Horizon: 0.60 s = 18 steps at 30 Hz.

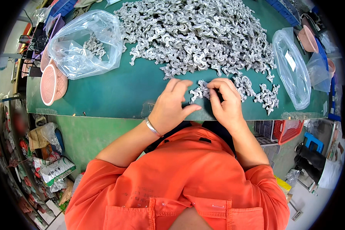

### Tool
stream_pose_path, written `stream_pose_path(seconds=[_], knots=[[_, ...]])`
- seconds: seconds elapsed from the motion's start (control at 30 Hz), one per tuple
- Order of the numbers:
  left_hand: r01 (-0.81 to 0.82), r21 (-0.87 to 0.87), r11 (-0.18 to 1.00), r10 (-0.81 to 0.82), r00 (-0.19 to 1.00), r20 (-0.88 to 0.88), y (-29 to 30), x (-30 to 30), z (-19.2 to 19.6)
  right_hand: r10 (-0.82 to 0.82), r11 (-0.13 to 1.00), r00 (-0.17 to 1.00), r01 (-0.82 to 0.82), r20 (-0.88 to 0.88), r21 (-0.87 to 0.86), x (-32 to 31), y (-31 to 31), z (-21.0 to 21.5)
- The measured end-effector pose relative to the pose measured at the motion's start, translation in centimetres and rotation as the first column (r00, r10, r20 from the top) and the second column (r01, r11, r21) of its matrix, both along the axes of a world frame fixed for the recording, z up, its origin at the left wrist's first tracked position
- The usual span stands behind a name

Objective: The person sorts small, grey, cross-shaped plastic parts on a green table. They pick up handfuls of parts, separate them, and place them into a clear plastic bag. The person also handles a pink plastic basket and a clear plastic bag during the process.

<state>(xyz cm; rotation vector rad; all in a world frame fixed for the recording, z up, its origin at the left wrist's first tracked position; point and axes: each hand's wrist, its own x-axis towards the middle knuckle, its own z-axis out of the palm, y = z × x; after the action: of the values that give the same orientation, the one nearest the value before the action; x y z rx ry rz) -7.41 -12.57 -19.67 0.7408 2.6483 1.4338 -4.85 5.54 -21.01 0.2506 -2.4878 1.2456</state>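
Hands (168, 103) (227, 104) flank grey metal parts (199, 92): left spread wide, right curled, its grip unclear.

The counter (103, 97) fills the upper half of the frame, its green top scuffed and worn along the near edge, which bows toward the sides. Below it, left of centre, the floor (82, 134) is a paler green; toward the lower right it turns light grey. At the left rim stands a dark-framed rack (17, 174), its contents too distorted to tell. Beside it lie bags and a white sack (58, 170). Under the counter, right of centre, a red crate (289, 131) sits by a grey crate (263, 127). Farther right is a blue stool (313, 141). Light falls bright and even.
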Motion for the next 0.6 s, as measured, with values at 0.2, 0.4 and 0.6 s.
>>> stream_pose_path(seconds=[0.2,0.4,0.6], knots=[[0.044,-0.041,0.998,-0.049,0.990,-0.131,0.7,-0.6,-1.2,0.018,0.997,0.999,-0.015,-0.037,0.077,-0.2,-0.5,0.0],[-0.021,-0.059,0.998,0.017,0.998,-0.064,-0.7,-1.2,-1.2,0.066,0.978,0.997,-0.057,-0.040,0.199,0.5,-0.8,0.2],[-0.092,-0.059,0.994,0.096,0.993,0.068,-3.8,-1.0,-0.3,0.005,0.979,0.999,0.003,-0.037,0.202,0.6,0.0,0.2]])
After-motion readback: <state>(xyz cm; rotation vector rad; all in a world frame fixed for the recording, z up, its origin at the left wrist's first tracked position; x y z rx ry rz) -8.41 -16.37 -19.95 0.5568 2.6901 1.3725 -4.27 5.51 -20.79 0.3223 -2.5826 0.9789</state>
